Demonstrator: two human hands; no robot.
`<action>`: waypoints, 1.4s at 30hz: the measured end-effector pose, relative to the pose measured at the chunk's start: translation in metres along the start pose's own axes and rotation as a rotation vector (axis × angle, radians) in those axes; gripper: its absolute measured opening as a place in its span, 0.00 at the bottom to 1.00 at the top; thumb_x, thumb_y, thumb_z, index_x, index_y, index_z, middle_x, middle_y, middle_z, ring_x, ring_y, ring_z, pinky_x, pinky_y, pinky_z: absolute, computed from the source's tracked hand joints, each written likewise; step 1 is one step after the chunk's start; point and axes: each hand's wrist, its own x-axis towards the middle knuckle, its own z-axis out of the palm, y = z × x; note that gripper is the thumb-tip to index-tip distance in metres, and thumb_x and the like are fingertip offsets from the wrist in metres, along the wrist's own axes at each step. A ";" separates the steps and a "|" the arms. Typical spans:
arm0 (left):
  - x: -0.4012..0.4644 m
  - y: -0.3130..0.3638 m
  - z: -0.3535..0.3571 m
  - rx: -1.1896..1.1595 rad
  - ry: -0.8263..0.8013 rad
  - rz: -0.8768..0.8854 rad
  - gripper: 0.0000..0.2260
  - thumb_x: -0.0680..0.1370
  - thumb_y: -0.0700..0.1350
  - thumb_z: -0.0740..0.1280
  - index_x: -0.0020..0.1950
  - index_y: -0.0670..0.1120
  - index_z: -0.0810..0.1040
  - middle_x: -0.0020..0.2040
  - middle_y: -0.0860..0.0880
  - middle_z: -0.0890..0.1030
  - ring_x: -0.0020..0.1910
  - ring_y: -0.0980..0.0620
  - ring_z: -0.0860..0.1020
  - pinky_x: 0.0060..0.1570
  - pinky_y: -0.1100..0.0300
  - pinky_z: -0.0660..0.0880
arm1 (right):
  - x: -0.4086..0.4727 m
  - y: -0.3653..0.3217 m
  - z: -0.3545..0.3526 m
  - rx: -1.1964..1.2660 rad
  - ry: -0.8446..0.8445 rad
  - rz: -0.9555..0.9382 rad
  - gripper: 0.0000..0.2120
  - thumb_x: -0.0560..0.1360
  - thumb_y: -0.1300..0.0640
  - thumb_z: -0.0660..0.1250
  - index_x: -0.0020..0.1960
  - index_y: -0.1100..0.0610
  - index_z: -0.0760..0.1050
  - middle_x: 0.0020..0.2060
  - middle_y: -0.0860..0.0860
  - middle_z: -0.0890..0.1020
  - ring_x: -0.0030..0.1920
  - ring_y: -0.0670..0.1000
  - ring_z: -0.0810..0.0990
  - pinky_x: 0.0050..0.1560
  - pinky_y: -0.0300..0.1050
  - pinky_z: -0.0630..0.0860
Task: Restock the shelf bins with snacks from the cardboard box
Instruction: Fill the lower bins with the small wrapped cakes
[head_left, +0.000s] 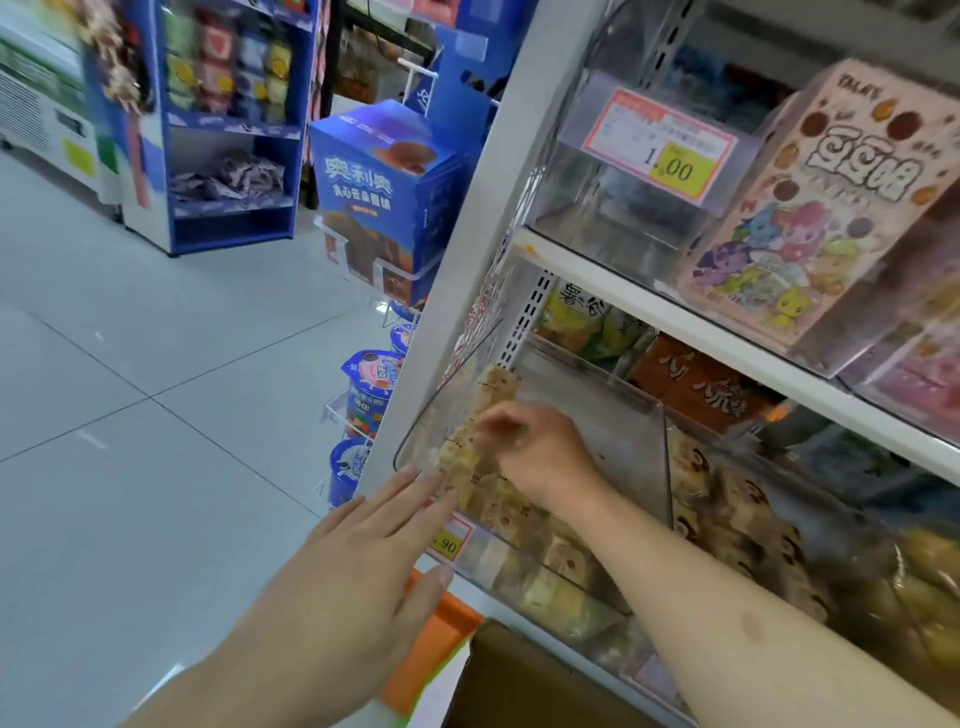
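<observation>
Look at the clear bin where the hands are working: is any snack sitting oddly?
Yes. One snack packet stands on end, leaning against the clear bin's left wall, while the others lie low; the right hand is at it.

clear glossy plastic bin, matt brown cardboard box, glossy floor tiles

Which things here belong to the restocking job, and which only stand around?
Job: clear bin, snack packs, right hand, left hand, cardboard box.
Around: blue cookie box, pink cartoon box, price tag, blue display rack.
</observation>
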 end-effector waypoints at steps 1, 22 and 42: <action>-0.001 0.001 0.000 0.009 0.007 -0.004 0.46 0.51 0.75 0.12 0.70 0.79 0.32 0.71 0.75 0.29 0.71 0.71 0.24 0.77 0.62 0.35 | -0.007 0.000 0.004 0.013 -0.074 0.020 0.07 0.76 0.52 0.78 0.53 0.45 0.86 0.50 0.38 0.84 0.53 0.39 0.82 0.57 0.39 0.80; -0.003 0.007 -0.001 0.049 0.038 -0.031 0.29 0.85 0.64 0.47 0.84 0.65 0.38 0.84 0.64 0.37 0.82 0.61 0.33 0.83 0.55 0.40 | -0.020 0.011 0.021 -0.075 -0.194 -0.026 0.14 0.78 0.41 0.74 0.61 0.45 0.86 0.60 0.40 0.82 0.61 0.43 0.80 0.68 0.48 0.79; -0.056 0.116 0.093 0.067 -0.168 0.325 0.27 0.86 0.59 0.59 0.84 0.53 0.63 0.84 0.55 0.61 0.82 0.54 0.61 0.79 0.57 0.59 | -0.358 0.113 -0.058 -0.023 -0.002 0.095 0.15 0.81 0.48 0.72 0.67 0.41 0.81 0.62 0.39 0.82 0.59 0.40 0.80 0.63 0.41 0.76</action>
